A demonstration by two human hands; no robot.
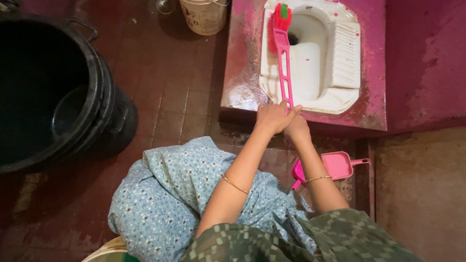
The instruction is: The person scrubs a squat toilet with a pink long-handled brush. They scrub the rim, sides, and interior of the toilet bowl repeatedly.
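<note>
A: What do the fingers do?

B: The fingers of the left hand (273,116) and of the right hand (296,127) are both clamped on the lower end of the pink brush (283,53). The two hands touch each other, near the front edge of the raised pink platform (242,73).

A: Where does the brush go?

B: From the hands it runs toward 12 o'clock, over the white squat toilet pan (335,63). Its head, with red and green bristles, lies near the drain hole. The handle is long, thin and has open slots.

A: How much room is around?

B: The platform ends in a step just under the hands. At 5 o'clock from them, a pink dustpan (335,165) lies on the dark red tiled floor (170,73), beside the right forearm. At 9 o'clock stands a big black bin (104,97), well apart; the tiles between are free.

A: Any packages?

B: Only a pale bucket (204,17) at 11 o'clock, at the top edge. It has a small coloured label that I cannot read.
</note>
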